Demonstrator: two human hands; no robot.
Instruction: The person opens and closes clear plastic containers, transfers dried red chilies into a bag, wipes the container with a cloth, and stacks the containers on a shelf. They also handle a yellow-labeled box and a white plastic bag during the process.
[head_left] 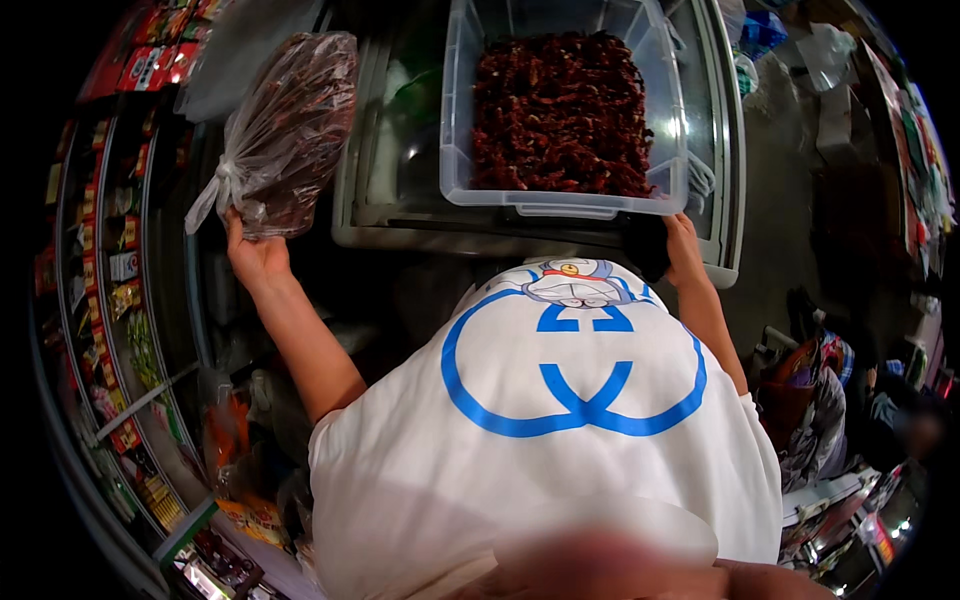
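Note:
A clear plastic bag (290, 135), knotted at one end and filled with something dark reddish-brown, is at the left. My left hand (258, 255) grips it beside the knot, with most fingers hidden behind the plastic. In front of me a clear plastic bin (565, 200) sits on a glass-topped chest freezer. Dark red pieces that look like dried chilies (560, 115) lie heaped inside it. My right hand (684, 248) is closed at the bin's near right corner, its fingertips partly hidden by the rim.
The freezer's pale frame (728, 200) surrounds the bin. Shelves (120, 280) of small colourful packets line the left side. On the right are bags (815, 430), a pale carton (840, 125) and more packed goods. A dark object (648, 245) is beside my right hand.

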